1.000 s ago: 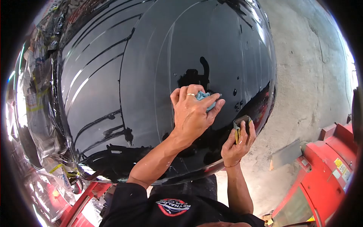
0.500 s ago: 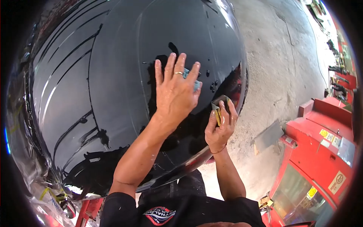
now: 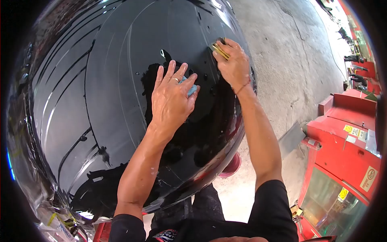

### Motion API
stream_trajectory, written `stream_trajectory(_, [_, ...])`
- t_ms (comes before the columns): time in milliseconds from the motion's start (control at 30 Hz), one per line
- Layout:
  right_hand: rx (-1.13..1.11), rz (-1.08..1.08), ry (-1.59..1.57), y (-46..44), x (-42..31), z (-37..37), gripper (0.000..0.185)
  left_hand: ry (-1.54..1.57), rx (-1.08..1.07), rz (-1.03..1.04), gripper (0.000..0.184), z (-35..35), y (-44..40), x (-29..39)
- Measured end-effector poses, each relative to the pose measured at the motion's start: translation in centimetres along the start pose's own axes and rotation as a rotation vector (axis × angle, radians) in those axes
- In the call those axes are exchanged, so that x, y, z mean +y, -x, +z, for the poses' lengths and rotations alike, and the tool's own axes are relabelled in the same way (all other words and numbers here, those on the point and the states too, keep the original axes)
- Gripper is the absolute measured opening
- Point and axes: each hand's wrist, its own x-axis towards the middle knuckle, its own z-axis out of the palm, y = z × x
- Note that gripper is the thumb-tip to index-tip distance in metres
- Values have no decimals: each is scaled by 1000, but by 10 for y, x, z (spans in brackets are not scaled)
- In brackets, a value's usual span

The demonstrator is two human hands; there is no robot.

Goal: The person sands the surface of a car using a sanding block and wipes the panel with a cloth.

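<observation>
A dark, rounded car body panel (image 3: 109, 88) with wet streaks and water drops lies under both hands. My left hand (image 3: 171, 101) rests flat on it with the fingers spread; a blue cloth (image 3: 192, 89) is tucked beneath the palm, showing by the thumb and index finger. Near the panel's right edge, my right hand (image 3: 237, 68) is closed around a yellow sanding block (image 3: 221, 51), which appears to have dark grey sandpaper about it. The block's underside is hidden. Around and below my left hand the surface looks black and wet.
Clear plastic sheeting (image 3: 22, 169) borders the panel on the left. A red round container (image 3: 231, 166) sits partly under the right edge. Concrete floor (image 3: 278, 68) stretches to the right, with a grey board (image 3: 293, 140) beside a red cabinet (image 3: 342, 141) with a window.
My right hand has moved up and away from me with the sanding block, from beside the panel's lower right edge onto the panel. My left hand stays on the cloth; the view has shifted slightly.
</observation>
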Motion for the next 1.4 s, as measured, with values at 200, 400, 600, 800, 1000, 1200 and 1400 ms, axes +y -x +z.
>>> stream_trajectory(200, [-269, 150, -381, 56, 15, -47, 27, -4, 2, 82, 30, 4, -1, 5])
stream_trajectory(400, [-241, 95, -449, -3, 4, -19, 39, 386, -410, 456, 32, 11, 14, 24])
stream_trajectory(600, [-297, 6, -427, -7, 1, -10, 50, 400, -494, 443, 31, 10, 17, 28])
stream_trajectory(800, [-293, -239, -272, 19, -13, -30, 53, 456, -504, 444, 33, 7, 16, 30])
stream_trajectory(1000, [-348, -110, -369, -43, -29, 5, 42, 505, -572, 446, 35, 16, 22, 37])
stream_trajectory(1200, [-420, -196, -299, 25, -32, -29, 20, 500, -619, 367, 34, 12, 23, 38])
stream_trajectory(1400, [-372, -192, -352, -32, -51, 11, 26, 499, -523, 409, 29, 20, 30, 39])
